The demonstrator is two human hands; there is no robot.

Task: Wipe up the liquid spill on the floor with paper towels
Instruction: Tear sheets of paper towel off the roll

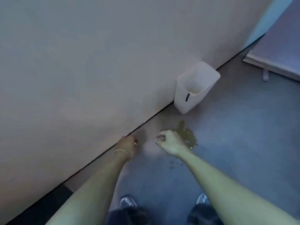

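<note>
A yellow-brown liquid spill (186,135) lies on the grey floor, with smaller drops (174,164) nearer my feet. My left hand (129,146), with a thin bangle on its wrist, hovers by the foot of the wall. My right hand (170,142) hovers just left of the spill and covers its near edge. Both hands have curled fingers that pinch a pale, heavily blurred paper towel (148,146) stretched between them. A small white corner shows at the left fingertips.
A white plastic bin (183,101) stands against the beige wall (81,70) just beyond the spill. A bed or low platform with a white leg (266,75) sits at the far right. My shoes (127,202) are at the bottom of the view.
</note>
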